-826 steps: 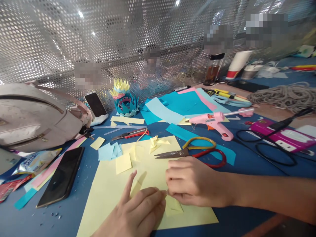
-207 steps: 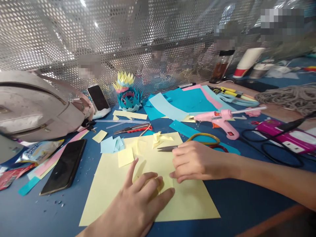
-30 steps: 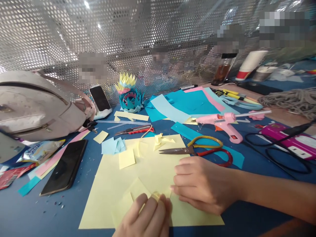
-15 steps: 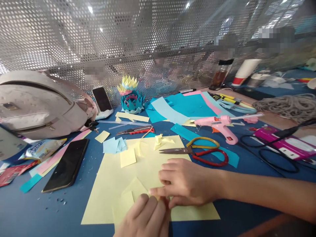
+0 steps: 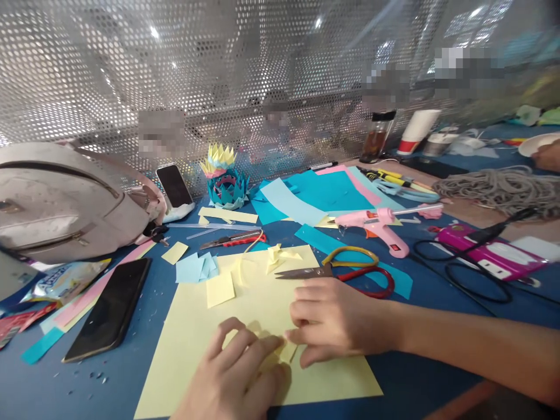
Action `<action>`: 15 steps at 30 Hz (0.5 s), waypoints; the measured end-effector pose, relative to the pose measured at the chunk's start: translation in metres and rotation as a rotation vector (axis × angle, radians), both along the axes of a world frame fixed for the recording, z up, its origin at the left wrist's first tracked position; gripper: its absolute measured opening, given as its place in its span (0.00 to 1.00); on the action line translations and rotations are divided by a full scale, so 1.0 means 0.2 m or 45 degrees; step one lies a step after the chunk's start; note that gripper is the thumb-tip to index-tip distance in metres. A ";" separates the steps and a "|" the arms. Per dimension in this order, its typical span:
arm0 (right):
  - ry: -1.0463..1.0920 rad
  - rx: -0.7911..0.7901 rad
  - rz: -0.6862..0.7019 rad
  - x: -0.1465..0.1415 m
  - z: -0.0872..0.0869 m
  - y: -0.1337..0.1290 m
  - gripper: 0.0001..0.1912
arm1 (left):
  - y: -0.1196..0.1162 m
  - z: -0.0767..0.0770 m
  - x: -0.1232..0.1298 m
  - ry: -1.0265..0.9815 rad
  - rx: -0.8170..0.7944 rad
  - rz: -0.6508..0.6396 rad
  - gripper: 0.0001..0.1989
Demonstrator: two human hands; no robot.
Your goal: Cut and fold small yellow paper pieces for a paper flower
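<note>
Both the left hand [image 5: 238,370] and right hand [image 5: 341,321] pinch a small yellow paper [image 5: 287,351] with their fingers, bottom middle. Scissors [image 5: 308,272] lie just above.

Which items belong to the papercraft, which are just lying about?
Likely job: yellow slip between left hand and right hand, yellow sheet, scissors, glue gun, cutter, blue squares.

Likely just lying about: backpack, flat phone, propped phone, snack packet, rope.

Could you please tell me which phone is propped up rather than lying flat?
The farther phone, beside the backpack, stands tilted; the black phone nearer the left hand lies flat.
</note>
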State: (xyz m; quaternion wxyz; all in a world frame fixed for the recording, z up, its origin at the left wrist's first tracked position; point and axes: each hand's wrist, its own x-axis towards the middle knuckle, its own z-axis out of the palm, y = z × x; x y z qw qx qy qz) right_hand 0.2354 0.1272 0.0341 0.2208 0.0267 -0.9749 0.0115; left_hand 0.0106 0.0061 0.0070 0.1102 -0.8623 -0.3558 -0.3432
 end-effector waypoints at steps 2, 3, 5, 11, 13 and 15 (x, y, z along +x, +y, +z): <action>-0.014 -0.056 -0.035 0.00 -0.01 -0.01 0.18 | 0.00 0.01 -0.03 0.115 -0.098 -0.002 0.12; -0.026 -0.111 -0.045 0.00 -0.01 -0.02 0.17 | 0.01 0.02 -0.05 0.162 -0.132 -0.017 0.12; -0.056 -0.264 -0.074 -0.01 -0.02 -0.02 0.16 | 0.01 0.04 -0.08 0.232 -0.185 -0.062 0.13; -0.075 -0.721 -0.266 -0.02 -0.02 -0.01 0.11 | 0.03 0.05 -0.09 0.235 -0.297 -0.088 0.16; -0.070 -0.764 -0.282 -0.02 -0.01 -0.02 0.11 | 0.02 0.04 -0.07 0.178 -0.324 -0.063 0.18; -0.074 -0.777 -0.282 -0.02 -0.01 -0.02 0.11 | 0.01 0.04 -0.06 0.100 -0.369 -0.032 0.21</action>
